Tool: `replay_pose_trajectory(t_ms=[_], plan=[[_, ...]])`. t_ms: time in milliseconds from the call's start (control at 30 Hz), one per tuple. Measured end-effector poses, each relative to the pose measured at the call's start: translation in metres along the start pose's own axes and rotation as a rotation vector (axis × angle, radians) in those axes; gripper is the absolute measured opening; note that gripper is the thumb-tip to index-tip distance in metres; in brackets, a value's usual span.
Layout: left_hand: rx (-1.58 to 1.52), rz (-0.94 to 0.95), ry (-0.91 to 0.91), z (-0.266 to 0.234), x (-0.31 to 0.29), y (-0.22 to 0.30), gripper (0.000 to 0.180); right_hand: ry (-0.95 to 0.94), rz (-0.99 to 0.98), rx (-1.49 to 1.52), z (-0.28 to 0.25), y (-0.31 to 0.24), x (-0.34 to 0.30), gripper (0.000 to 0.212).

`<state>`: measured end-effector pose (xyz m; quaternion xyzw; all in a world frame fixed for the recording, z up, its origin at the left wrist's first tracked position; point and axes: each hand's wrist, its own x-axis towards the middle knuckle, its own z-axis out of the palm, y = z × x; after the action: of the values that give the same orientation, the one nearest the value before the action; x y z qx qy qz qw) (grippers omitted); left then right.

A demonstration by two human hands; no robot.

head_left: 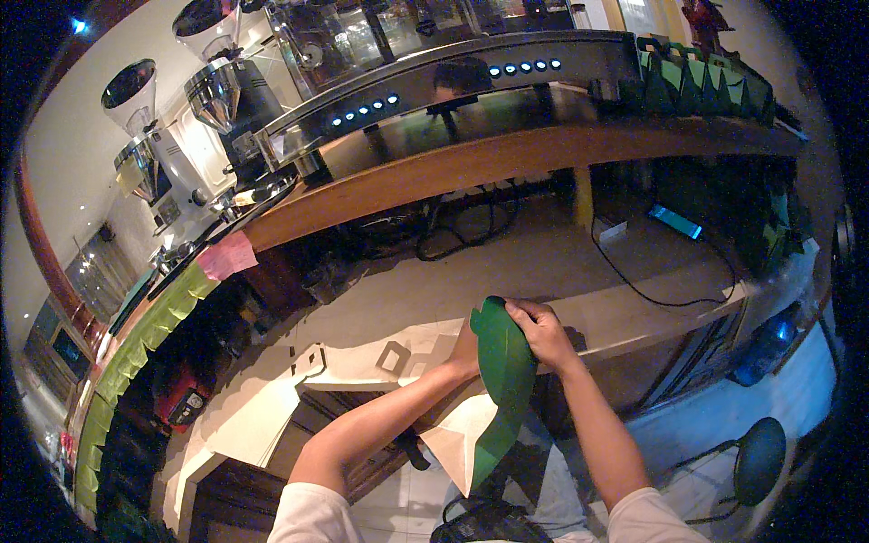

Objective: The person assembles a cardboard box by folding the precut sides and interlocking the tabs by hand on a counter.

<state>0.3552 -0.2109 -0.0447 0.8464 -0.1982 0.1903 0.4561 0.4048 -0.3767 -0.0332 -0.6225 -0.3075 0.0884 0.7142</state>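
Observation:
In front of my body is a folded piece of green card point(503, 357) with a rounded, leaf-like upper part. Its lower part flares into creased panels, one showing a pale inner side. My right hand point(540, 333) is closed on the upper right edge, thumb lying on the green face. My left hand point(467, 346) reaches behind the card's left edge; its fingers are hidden there. Beyond the hands, on the low shelf, lies a small pale card piece with a cut-out point(392, 357). Larger flat pale sheets point(244, 425) lie to the left.
A low shelf point(543, 244) holds a lit phone point(675, 222) and its cable. Above, a wooden counter point(407, 197) carries an espresso machine point(453, 77), two grinders point(226, 109) and several green folded-card pieces point(701, 86). A dark round stool point(759, 462) stands at right.

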Motion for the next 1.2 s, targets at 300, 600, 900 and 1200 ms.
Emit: replay_pose_trajectory(t_ms=[300, 600, 900, 1200], plan=[[-0.063, 0.032, 0.088, 0.0, 0.007, 0.018, 0.02, 0.1, 0.041, -0.091, -0.005, 0.005, 0.002, 0.038], [-0.12, 0.02, 0.079, -0.003, 0.005, 0.034, 0.022, 0.041, 0.016, -0.122, -0.005, -0.008, 0.002, 0.039], [-0.041, 0.063, -0.017, 0.005, 0.009, -0.002, 0.023, 0.067, -0.004, -0.18, -0.004, -0.008, 0.001, 0.043], [-0.008, 0.12, -0.074, 0.004, -0.001, -0.03, 0.028, 0.061, -0.014, -0.115, -0.005, -0.004, 0.005, 0.042]])
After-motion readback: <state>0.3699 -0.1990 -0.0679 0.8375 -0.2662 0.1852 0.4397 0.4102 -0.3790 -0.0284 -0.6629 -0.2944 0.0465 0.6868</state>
